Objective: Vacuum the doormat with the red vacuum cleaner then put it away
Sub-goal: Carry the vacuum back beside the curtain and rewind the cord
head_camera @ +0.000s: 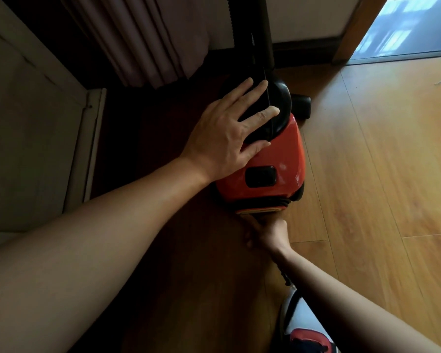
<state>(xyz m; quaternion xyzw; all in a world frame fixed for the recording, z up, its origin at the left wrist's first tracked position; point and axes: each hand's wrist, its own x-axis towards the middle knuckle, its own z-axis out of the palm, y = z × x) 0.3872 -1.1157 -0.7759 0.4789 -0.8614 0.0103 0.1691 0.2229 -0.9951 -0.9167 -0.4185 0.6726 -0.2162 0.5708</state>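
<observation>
Seen from the head, the glossy red canister vacuum cleaner sits on the wooden plank floor in the shaded far corner, by the pleated curtain. The left hand lies flat on its black dome, fingers spread. The right hand reaches to its near end, grip hidden. If the body rolls on the smooth planks, the upright black ribbed hose could topple.

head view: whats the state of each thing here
red vacuum cleaner: resting on the floor
left hand: flat on the vacuum's top, fingers spread
right hand: at the vacuum's rear end, grip hidden
black tube: upright
curtain: hanging down
doorway: open
</observation>
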